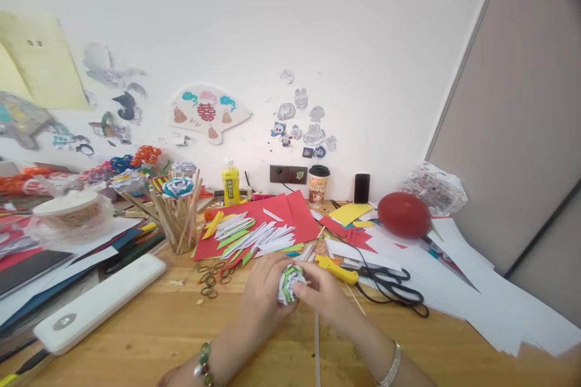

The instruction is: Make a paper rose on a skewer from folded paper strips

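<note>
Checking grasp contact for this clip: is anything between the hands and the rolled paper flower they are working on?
Nothing visible. The left hand and the right hand both close directly on the white-and-green paper flower, fingers against it from either side. The scissors, yellow glue gun and rubber bands lie apart from it on the table.
</note>
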### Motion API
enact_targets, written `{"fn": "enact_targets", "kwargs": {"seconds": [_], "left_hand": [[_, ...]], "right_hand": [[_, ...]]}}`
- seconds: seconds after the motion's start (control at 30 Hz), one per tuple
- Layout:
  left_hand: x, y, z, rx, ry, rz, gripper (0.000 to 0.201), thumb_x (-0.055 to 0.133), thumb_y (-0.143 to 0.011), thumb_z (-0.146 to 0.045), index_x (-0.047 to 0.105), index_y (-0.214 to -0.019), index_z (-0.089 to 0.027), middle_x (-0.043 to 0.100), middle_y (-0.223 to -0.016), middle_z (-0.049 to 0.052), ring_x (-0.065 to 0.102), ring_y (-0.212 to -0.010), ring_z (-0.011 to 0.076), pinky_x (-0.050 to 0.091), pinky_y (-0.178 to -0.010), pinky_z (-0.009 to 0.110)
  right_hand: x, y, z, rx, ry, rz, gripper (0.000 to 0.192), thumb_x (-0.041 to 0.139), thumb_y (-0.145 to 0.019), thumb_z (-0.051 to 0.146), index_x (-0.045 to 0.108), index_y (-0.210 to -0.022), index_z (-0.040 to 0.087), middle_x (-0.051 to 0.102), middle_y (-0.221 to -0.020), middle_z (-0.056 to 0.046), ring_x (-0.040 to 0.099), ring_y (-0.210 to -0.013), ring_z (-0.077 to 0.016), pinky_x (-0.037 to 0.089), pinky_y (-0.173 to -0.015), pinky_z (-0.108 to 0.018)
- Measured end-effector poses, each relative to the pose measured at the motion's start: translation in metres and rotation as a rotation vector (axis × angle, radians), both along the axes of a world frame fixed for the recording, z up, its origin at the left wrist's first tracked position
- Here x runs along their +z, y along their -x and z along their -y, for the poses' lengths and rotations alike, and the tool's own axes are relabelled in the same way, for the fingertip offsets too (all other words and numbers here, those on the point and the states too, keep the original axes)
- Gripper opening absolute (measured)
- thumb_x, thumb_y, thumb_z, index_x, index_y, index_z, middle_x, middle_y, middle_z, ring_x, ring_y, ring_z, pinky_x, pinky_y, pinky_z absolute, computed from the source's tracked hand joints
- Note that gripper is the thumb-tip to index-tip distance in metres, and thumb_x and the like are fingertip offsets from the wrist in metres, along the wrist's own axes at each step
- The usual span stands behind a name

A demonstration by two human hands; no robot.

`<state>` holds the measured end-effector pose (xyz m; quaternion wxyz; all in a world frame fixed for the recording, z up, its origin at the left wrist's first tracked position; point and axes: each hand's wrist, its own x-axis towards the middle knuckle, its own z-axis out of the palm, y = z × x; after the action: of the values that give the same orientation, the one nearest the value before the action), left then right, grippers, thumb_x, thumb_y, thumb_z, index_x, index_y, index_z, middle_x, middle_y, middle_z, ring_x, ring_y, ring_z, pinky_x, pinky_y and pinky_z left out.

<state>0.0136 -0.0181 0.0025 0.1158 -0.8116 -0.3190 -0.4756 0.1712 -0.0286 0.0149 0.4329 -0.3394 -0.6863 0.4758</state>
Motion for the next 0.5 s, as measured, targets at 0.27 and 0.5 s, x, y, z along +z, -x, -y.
{"fn": "enact_targets", "kwargs": {"seconds": [0.27,0.5], "left_hand": [[-0.0003,0.0020,-0.0008,-0.009,-0.015,-0.054,0.036,0.060,-0.071,-0.018,0.049,-0.106,-0.017,0.065,-0.098,0.012,0.059,-0.094,0.0266,0.048,-0.083,0.044],[0.0010,0.0008,-0.0008,0.019,-0.017,-0.051,0.031,0.059,-0.074,-0.022,0.050,-0.103,-0.016,0.065,-0.094,0.011,0.059,-0.091,0.0263,0.048,-0.082,0.044]], "right_hand": [[0.0027,-0.0024,0.0018,-0.033,-0.123,0.193,0.037,0.049,-0.082,0.022,0.057,-0.118,0.019,0.063,-0.106,-0.005,0.058,-0.094,-0.0198,0.048,-0.080,-0.029],[-0.0018,0.0037,0.0011,-0.103,-0.103,0.112,0.031,0.056,-0.079,0.029,0.060,-0.107,0.017,0.064,-0.099,-0.005,0.059,-0.089,-0.0197,0.048,-0.078,-0.029]]}}
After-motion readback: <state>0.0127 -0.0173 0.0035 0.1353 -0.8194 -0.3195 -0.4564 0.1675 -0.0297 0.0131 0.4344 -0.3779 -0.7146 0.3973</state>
